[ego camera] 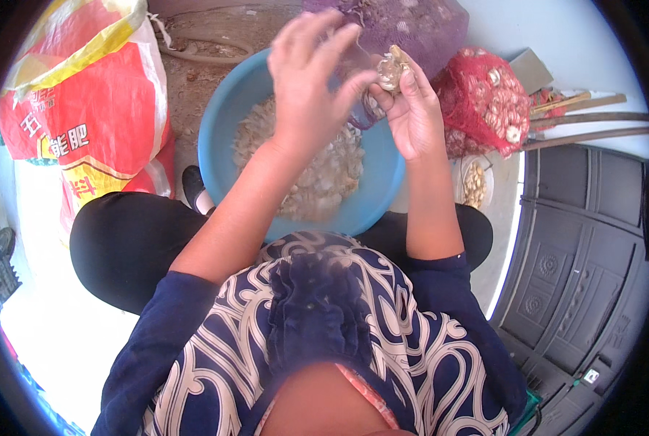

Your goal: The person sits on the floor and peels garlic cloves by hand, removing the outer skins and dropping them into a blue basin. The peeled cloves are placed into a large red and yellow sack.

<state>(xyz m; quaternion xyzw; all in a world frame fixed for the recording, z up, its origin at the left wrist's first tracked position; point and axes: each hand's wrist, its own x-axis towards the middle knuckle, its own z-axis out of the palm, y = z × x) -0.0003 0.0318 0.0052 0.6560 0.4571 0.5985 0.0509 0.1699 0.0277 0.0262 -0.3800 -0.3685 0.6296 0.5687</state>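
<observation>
My right hand (414, 111) holds a garlic bulb (392, 71) between thumb and fingers, above the right part of a blue plastic basin (215, 147). My left hand (313, 76), blurred, hangs over the basin with its fingers spread and shows nothing in its grasp. Its thumb reaches towards the bulb; whether they touch I cannot tell. Pale, papery garlic skins (324, 180) lie in the basin, partly hidden by my left forearm. Just behind my hands stands a purple mesh bag (422, 27) of garlic bulbs.
Right of the basin are a red mesh bag (488, 103) of garlic, a container of garlic cloves (474, 185) and wooden poles (591, 117). A grey panelled door (570, 245) is farther right. At left stands a red, white and yellow woven sack (106, 92). A hose (210, 54) lies behind the basin.
</observation>
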